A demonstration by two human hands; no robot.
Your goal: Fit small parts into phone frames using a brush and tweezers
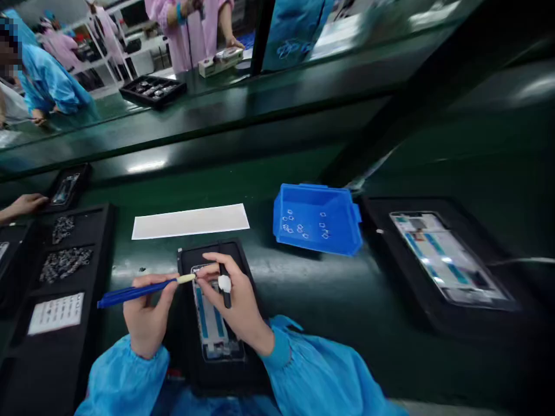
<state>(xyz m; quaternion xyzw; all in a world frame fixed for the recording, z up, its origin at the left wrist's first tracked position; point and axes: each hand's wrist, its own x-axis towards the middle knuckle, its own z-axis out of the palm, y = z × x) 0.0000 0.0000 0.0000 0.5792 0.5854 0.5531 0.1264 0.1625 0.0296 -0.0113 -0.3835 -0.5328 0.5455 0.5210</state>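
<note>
My left hand is closed around a blue pen-shaped tool with a cream tip, pointed right. The fingers of my right hand are pinched close to that tip; whether they touch it I cannot tell. A short black stick-like tool with a white knob lies in my right hand's grip. Beneath both hands, an opened phone body with blue strips rests in a black tray. My fingers hide part of the phone's upper end.
A white paper strip lies beyond the tray. The blue bin holds several tiny pieces. Another phone body sits on a black holder at right. At left are a parts tray and a co-worker's hand.
</note>
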